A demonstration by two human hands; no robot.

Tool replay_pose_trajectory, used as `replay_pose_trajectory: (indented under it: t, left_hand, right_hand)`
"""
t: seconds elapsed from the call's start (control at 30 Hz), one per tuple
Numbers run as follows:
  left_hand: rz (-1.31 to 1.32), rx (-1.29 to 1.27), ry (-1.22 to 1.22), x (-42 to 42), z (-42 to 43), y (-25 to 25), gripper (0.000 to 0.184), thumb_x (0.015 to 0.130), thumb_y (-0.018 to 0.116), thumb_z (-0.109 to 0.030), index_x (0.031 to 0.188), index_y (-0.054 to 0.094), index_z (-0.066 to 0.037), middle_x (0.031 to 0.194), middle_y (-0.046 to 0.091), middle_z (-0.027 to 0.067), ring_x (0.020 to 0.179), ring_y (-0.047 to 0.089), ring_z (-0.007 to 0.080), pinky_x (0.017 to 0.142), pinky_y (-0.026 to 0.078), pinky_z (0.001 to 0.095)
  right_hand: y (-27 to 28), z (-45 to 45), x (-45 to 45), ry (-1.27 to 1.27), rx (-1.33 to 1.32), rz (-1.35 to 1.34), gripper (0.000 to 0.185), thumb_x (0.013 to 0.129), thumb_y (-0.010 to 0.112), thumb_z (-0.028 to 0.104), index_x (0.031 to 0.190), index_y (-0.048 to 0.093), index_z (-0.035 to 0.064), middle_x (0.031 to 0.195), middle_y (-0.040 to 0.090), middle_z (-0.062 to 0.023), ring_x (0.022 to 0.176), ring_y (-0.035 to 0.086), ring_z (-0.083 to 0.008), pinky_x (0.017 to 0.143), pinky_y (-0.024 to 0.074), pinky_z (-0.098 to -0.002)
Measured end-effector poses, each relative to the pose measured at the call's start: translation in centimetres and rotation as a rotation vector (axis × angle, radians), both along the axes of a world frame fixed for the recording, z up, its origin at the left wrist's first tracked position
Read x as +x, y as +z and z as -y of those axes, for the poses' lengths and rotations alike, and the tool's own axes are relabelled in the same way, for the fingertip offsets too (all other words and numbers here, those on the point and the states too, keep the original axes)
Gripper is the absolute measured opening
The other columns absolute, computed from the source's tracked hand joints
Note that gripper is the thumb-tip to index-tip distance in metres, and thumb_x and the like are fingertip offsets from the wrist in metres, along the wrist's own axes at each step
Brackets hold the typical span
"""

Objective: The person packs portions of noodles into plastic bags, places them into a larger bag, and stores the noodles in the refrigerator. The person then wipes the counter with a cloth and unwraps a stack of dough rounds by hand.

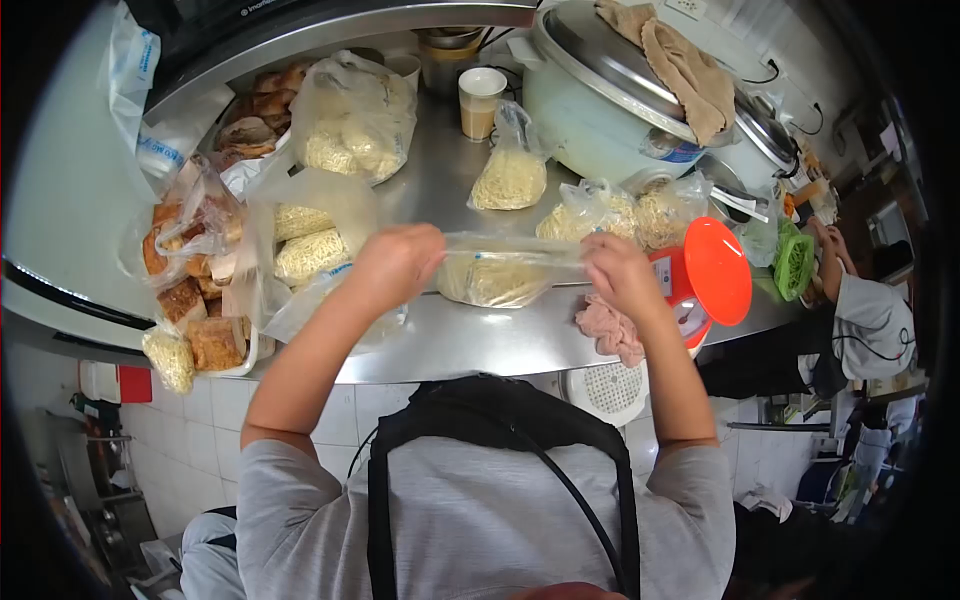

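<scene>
- The left hand [408, 262] and right hand [618, 270] are well apart, each with its fingers closed on one end of a clear bag's mouth, which is drawn taut between them.
- That bag of noodles [495, 280] lies on the steel tabletop [470, 345], between the hands and near the front edge. It looks filled, so that part seems done; no knot shows, so its closing appears unfinished.
- Just beside the right forearm are a crumpled pink cloth [610, 330] and an orange-red dial scale [690, 318] with a round pan [718, 272].
- Beyond the hands, a bag with a gathered top [510, 182] and two bulging bags [595, 212] [672, 217] hold noodles; these look already portioned, though their ties are hard to make out.
- Near the left hand, a large bag [312, 245] holds noodle bundles, and a fuller bag [352, 120] sits behind it, so plenty seems left to portion.
- Farther left, a tray [262, 350] holds browned chunks, perhaps roast meat.
- At the back stand a paper cup [481, 105] and a big lidded pot [590, 125].
- At far right, a co-worker [870, 320] stands near a green bag [793, 262].
</scene>
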State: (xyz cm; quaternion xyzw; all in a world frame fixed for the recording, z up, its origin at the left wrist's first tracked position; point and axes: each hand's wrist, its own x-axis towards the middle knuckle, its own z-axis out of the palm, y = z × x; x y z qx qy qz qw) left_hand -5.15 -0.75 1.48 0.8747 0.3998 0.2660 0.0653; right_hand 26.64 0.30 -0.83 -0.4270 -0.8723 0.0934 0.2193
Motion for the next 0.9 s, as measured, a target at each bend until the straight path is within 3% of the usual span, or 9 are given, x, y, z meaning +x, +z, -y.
replay_pose_trajectory:
  t: [0.1,0.23,0.3,0.4,0.47,0.6,0.7,0.8,0.9]
  left_hand:
    - [0.225,-0.095,-0.004,-0.1,1.8,-1.6,0.005,0.073,0.055,-0.002,0.077,0.054,-0.001,0.081,0.059,0.0116,0.078,0.057,0.0277,0.065,0.046,0.0327]
    - [0.367,-0.240,-0.042,0.1,2.9,-2.1,0.005,0.074,0.054,0.000,0.078,0.054,-0.002,0.087,0.059,0.0116,0.084,0.057,0.0263,0.072,0.045,0.0309]
    - [0.387,-0.299,-0.105,0.3,2.9,-2.7,0.012,0.073,0.054,0.000,0.084,0.053,-0.002,0.095,0.057,0.0126,0.092,0.055,0.0246,0.079,0.043,0.0307]
    - [1.189,-0.556,-0.254,1.9,2.9,-6.6,0.027,0.071,0.062,-0.006,0.095,0.051,-0.002,0.105,0.051,0.0186,0.098,0.050,0.0272,0.079,0.042,0.0303]
    - [1.132,-0.389,-0.024,3.0,2.8,-9.4,0.037,0.068,0.066,-0.010,0.100,0.049,-0.002,0.108,0.047,0.0202,0.102,0.047,0.0293,0.085,0.038,0.0339]
    - [0.459,-0.440,0.254,4.1,-0.1,-13.0,0.045,0.063,0.070,-0.016,0.101,0.050,-0.002,0.104,0.049,0.0177,0.101,0.045,0.0326,0.088,0.035,0.0399]
    - [0.345,-0.439,0.222,4.5,-2.0,-15.9,0.034,0.064,0.067,-0.017,0.094,0.056,-0.004,0.095,0.054,0.0141,0.096,0.048,0.0315,0.086,0.037,0.0409]
    - [0.068,0.124,-0.018,4.3,-0.6,-18.0,0.030,0.065,0.065,-0.015,0.094,0.059,-0.008,0.094,0.056,0.0143,0.093,0.050,0.0326,0.084,0.038,0.0416]
    - [-0.203,-0.226,0.005,5.6,1.4,-15.9,0.016,0.069,0.060,-0.016,0.082,0.061,-0.009,0.087,0.058,0.0135,0.086,0.054,0.0311,0.076,0.042,0.0412]
  right_hand:
    - [-6.1,1.6,-1.3,0.101,0.054,-0.699,0.068,0.057,0.075,0.024,0.113,0.043,0.0029,0.118,0.044,-0.0180,0.111,0.042,-0.0280,0.089,0.0349,-0.0357]
    - [-10.8,0.8,-5.0,0.040,-0.110,-0.787,0.099,0.052,0.079,0.029,0.128,0.022,0.0025,0.128,0.032,-0.0208,0.114,0.036,-0.0282,0.090,0.0338,-0.0341]
    - [-11.6,-1.7,-6.3,0.053,-0.196,-0.651,0.079,0.059,0.075,0.026,0.123,0.034,0.0021,0.119,0.043,-0.0175,0.106,0.044,-0.0245,0.086,0.0366,-0.0329]
    - [-11.7,-4.6,-7.4,0.130,-0.859,-0.507,0.041,0.071,0.066,0.021,0.106,0.054,0.0020,0.098,0.059,-0.0107,0.089,0.054,-0.0173,0.079,0.0411,-0.0299]
    - [-11.3,-4.5,-8.2,0.080,-0.760,-0.552,0.023,0.077,0.058,0.018,0.094,0.060,0.0023,0.085,0.061,-0.0076,0.079,0.055,-0.0144,0.073,0.0424,-0.0284]
    - [-11.0,-4.8,-9.1,0.070,-0.610,-0.557,0.018,0.080,0.051,0.014,0.090,0.061,0.0030,0.082,0.061,-0.0085,0.077,0.057,-0.0179,0.072,0.0434,-0.0301]
    - [-10.9,-2.9,-8.8,0.069,-0.052,-0.322,0.016,0.077,0.051,0.011,0.087,0.061,0.0046,0.085,0.061,-0.0119,0.081,0.057,-0.0250,0.073,0.0440,-0.0326]
    - [-13.6,-0.5,-7.1,0.247,0.199,-0.134,0.016,0.074,0.052,0.011,0.085,0.061,0.0060,0.087,0.060,-0.0138,0.084,0.056,-0.0294,0.075,0.0440,-0.0349]
    - [-14.1,1.8,-7.4,0.122,-0.054,-0.127,0.016,0.073,0.054,0.015,0.084,0.061,0.0071,0.083,0.060,-0.0136,0.080,0.057,-0.0284,0.071,0.0450,-0.0357]
